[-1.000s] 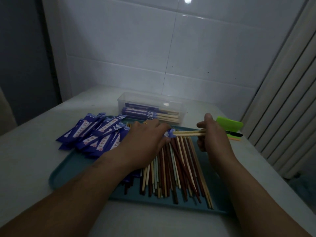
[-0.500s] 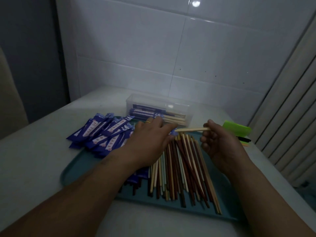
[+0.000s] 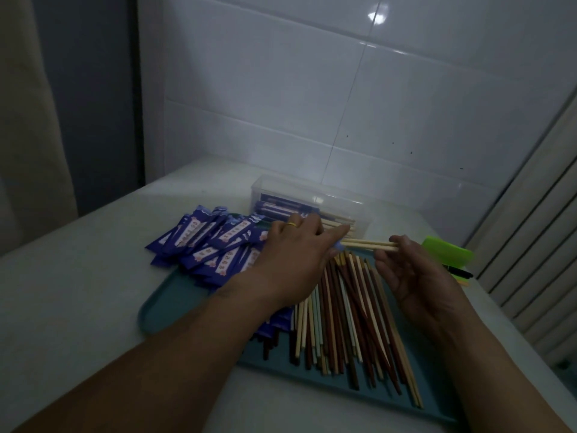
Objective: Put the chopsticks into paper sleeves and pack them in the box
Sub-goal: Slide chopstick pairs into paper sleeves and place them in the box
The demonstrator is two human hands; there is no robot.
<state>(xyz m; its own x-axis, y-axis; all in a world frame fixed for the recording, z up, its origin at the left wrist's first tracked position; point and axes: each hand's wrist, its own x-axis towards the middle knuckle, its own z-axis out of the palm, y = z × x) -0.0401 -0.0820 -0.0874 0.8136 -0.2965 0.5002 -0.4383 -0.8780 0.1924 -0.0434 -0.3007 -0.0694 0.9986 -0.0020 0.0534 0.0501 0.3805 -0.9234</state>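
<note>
My left hand grips a blue paper sleeve, of which only the mouth shows at my fingertips. A pale pair of chopsticks sticks out of that sleeve to the right. My right hand touches the pair's far end with loosely curled fingertips, palm turned up. Below both hands lies a heap of loose chopsticks, pale and brown, on a teal tray. Empty blue sleeves are piled at the tray's left end. A clear plastic box behind the tray holds several sleeved pairs.
A green object with a black pen lies right of the tray on the white table. A tiled wall stands behind, a ribbed panel at right, a curtain at far left.
The chopsticks have slid further into the sleeve under my left hand. My right hand let go its grip and now only touches their end. The camera turned left.
</note>
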